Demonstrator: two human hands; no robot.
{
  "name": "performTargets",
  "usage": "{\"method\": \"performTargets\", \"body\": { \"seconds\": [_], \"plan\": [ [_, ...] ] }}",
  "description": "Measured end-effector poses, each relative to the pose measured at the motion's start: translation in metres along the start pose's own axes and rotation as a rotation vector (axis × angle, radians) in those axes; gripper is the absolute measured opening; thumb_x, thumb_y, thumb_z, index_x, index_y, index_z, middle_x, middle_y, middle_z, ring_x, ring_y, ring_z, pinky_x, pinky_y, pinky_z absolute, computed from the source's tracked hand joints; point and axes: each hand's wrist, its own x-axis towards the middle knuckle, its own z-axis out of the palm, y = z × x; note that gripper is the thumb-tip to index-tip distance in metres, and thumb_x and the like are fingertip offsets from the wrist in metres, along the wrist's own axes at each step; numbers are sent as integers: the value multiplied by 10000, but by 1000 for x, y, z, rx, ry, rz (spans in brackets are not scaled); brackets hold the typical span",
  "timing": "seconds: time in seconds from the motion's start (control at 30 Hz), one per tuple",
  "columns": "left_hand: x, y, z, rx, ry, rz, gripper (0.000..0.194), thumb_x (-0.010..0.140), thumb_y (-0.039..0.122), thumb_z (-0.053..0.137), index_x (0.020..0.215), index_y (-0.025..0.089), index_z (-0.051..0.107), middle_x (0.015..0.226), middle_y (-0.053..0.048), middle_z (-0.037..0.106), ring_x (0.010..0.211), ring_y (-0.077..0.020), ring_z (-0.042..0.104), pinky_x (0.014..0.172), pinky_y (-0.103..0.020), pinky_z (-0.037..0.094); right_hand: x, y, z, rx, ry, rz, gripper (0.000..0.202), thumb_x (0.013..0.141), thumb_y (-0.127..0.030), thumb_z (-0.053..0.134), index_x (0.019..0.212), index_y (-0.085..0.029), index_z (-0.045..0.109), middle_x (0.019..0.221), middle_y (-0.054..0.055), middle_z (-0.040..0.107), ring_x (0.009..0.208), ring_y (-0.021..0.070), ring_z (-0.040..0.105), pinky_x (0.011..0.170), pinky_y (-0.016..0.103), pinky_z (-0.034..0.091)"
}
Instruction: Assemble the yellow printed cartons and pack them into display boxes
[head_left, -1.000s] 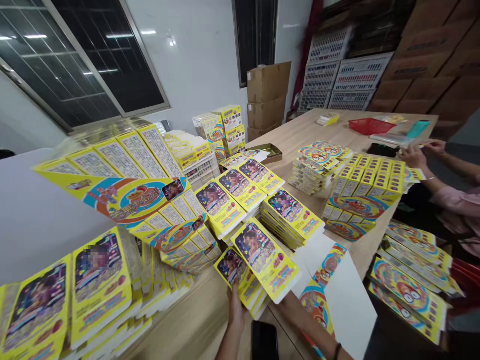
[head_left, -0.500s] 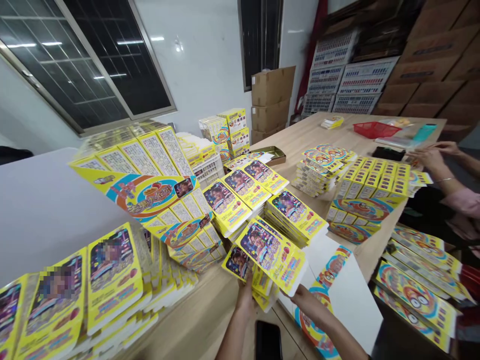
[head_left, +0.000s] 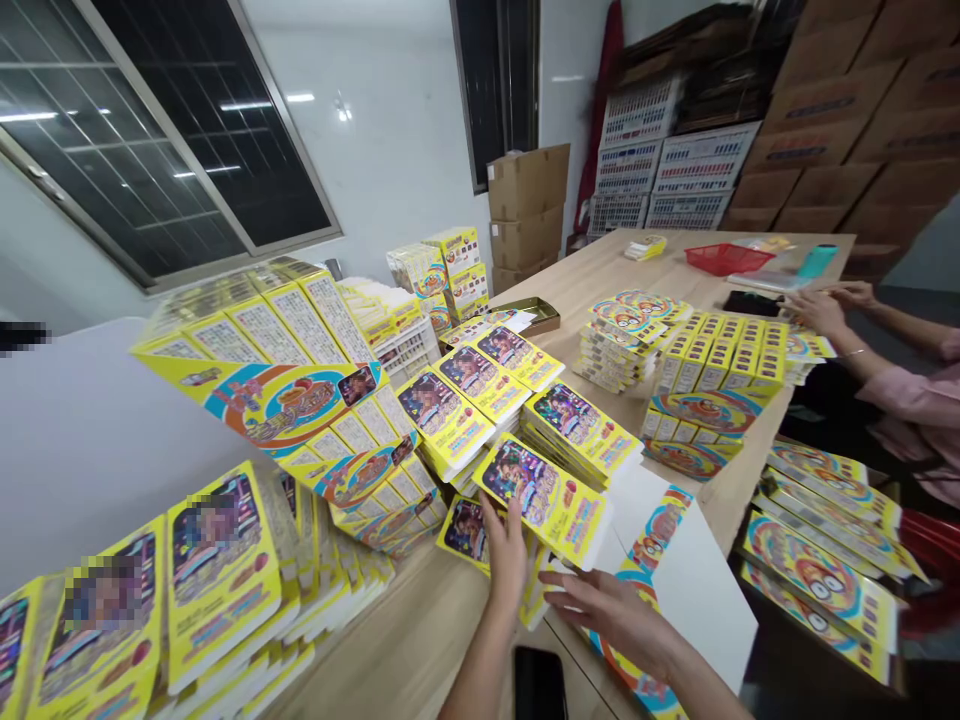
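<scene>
In the head view, my left hand (head_left: pixel 504 550) lies at the left edge of a yellow printed card pack (head_left: pixel 544 495), its visible fingers stretched out and touching it. This pack rests on a pile, tilted across other packs. Another yellow pack (head_left: pixel 463 530) shows partly under it, left of the hand. My right hand (head_left: pixel 619 612) is open, palm turned inward, fingers stretched towards the pile's lower edge. Whether its fingertips touch the packs below, I cannot tell. Beneath the right hand is a flat white carton with a colourful printed band (head_left: pixel 656 535).
Tall yellow display boxes (head_left: pixel 300 400) lean at left, behind rows of card packs (head_left: pixel 217 570). A black phone (head_left: pixel 540 685) lies at the front edge. More boxes (head_left: pixel 709 400) stand at right, near a co-worker's hands (head_left: pixel 825 310). A red basket (head_left: pixel 727 259) sits farther back.
My left hand has moved up from the lower packs to the top pack's left edge. My right hand has come off that pack's lower right corner, its fingers now spread. The view has shifted slightly.
</scene>
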Motion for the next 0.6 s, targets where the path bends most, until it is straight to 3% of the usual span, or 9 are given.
{"method": "performTargets", "body": {
  "seconds": [0.13,0.27,0.37,0.43,0.5,0.6],
  "plan": [
    [17,17,25,12,-32,32,682,899,316,432,1465,110,111,1538,-129,185,1396,-211,232,1144,-302,181,-1,0,-4,-201,178,-42,709,605,-658,689,1089,-151,583,1099,138,672,976,295,644,954,455,422],
    [29,23,31,-15,-46,9,634,881,354,475,1424,108,260,1505,-148,279,1375,-233,286,1132,-322,227,6,-13,-4,-221,276,-112,790,530,-746,660,1015,-128,583,1001,164,698,909,317,666,912,452,465],
    [25,11,12,-51,14,-10,531,844,353,540,1323,151,428,1477,-113,356,1364,-210,313,1116,-258,250,16,-22,-5,-207,304,-131,742,590,-752,617,1008,-141,569,1009,157,698,934,309,663,927,444,459],
    [18,-7,-11,-76,125,-59,565,824,347,564,1334,183,385,1504,-97,304,1378,-205,281,1115,-245,246,20,-24,-7,-198,316,-129,708,630,-736,602,1031,-154,551,1032,151,694,951,306,658,938,456,449],
    [11,-31,-34,-112,215,-179,707,792,409,591,1382,201,262,1505,-134,281,1366,-250,303,1083,-310,320,22,-24,-9,-192,307,-122,673,655,-719,600,1026,-159,552,1062,153,686,968,304,651,945,459,442],
    [7,-65,-58,-202,171,-435,836,718,527,633,1376,194,239,1346,-196,490,1238,-349,471,942,-458,443,21,-23,-11,-190,293,-108,675,638,-723,612,1003,-158,563,1075,159,680,971,306,649,940,452,443]
  ]
}}
